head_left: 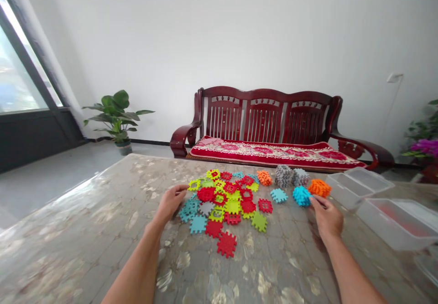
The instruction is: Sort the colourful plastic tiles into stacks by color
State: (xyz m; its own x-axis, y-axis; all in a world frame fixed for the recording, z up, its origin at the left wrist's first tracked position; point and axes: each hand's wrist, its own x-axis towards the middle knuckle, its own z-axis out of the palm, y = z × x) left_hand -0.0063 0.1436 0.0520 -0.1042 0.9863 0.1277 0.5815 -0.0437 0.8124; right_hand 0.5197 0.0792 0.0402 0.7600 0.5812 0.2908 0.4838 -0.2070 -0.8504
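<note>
A loose spread of interlocking plastic tiles (pixel 232 207) in red, lime green, teal and grey lies on the table before me. My left hand (pixel 173 200) rests at the left edge of the spread, fingers loosely bent and thumb apart, holding nothing that shows. Its fingertips are close to a lime green frame tile (pixel 194 185) and teal tiles (pixel 189 210). At the right, my right hand (pixel 326 215) pinches a blue tile (pixel 311 196) at the side of a blue tile stack (pixel 301 196). A single light blue tile (pixel 278 196) lies left of that stack.
Behind the blue stack stand grey stacks (pixel 284 176) and orange stacks (pixel 320 188). Two clear plastic boxes (pixel 397 222) sit at the right, one with something red inside. Past the patterned table (pixel 112 231) are a wooden bench (pixel 263 117) and a potted plant (pixel 119 117).
</note>
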